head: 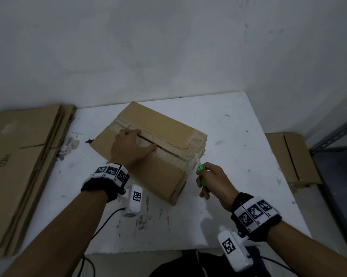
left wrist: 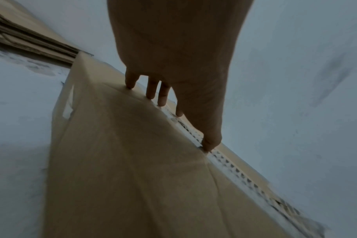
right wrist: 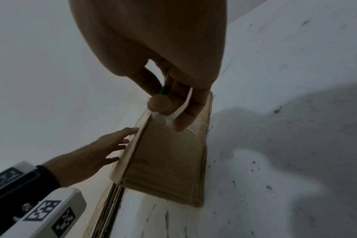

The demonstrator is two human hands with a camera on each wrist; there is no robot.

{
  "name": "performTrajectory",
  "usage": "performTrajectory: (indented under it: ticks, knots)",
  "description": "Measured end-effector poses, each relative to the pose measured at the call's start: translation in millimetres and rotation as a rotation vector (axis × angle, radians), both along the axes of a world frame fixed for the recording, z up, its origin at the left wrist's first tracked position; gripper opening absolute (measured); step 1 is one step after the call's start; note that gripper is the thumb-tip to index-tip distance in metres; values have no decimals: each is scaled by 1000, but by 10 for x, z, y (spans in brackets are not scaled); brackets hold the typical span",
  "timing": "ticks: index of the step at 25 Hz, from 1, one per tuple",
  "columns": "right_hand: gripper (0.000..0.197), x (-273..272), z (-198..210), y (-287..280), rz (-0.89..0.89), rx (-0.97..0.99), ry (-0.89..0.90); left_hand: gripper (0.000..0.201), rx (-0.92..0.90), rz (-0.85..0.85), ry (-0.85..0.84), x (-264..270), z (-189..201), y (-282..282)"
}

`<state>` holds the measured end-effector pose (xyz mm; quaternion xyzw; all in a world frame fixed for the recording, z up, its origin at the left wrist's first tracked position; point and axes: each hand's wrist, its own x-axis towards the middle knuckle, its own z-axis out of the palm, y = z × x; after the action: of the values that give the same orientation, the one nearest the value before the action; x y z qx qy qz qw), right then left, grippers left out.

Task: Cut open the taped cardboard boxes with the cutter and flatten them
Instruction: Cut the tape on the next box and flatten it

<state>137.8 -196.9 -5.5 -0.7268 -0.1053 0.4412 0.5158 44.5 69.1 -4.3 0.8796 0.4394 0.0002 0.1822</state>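
Observation:
A brown cardboard box [head: 166, 124] lies at an angle in the middle of the white table [head: 238, 136]; its top centre seam shows as a dark slit with torn tape beside it. My left hand [head: 131, 147] lies flat on the box top [left wrist: 132, 161], fingertips [left wrist: 162, 100] at the seam. My right hand [head: 212, 180] grips a green cutter [head: 201, 175] by its handle. The pale blade [head: 197, 157] points up at the taped near-right corner of the box [right wrist: 169, 161]. In the right wrist view only a sliver of the green cutter [right wrist: 162, 91] shows between the fingers.
A stack of flattened cardboard [head: 22, 160] lies left of the table, seen edge-on in the left wrist view as flattened cardboard [left wrist: 31, 43]. More flattened cardboard [head: 288, 158] lies at the right, beside a grey metal shelf frame [head: 332, 136]. A plain wall stands behind the table.

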Motion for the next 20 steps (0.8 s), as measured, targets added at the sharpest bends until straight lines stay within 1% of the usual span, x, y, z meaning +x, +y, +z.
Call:
performTrajectory:
  ticks: [4,8,11,12,13,16,17,20]
  knots:
    - [18,47,25,44,67,-69,-41,88,18,-64,-6,-48,-10,-21]
    - [21,255,54,64,9,-97,-132,87,30,-154,37,-16,-10,-72]
    - [20,344,78,95,73,-111,-209,82,2,-175,49,32,-24,-161]
    - [20,354,93,93,86,-112,-203,81,-11,-167,44,41,-34,-191]
    - [19,363,104,84,72,-100,-154,81,-17,-157,33,45,-42,-210]
    - [15,376,135,38,-12,-28,86,81,-24,-130,-8,35,-38,-243]
    - [13,378,136,34,-15,-33,105,81,-34,-121,-16,36,-27,-246]
    - [15,398,109,19,23,-79,28,80,-71,-135,-52,99,-1,-264]
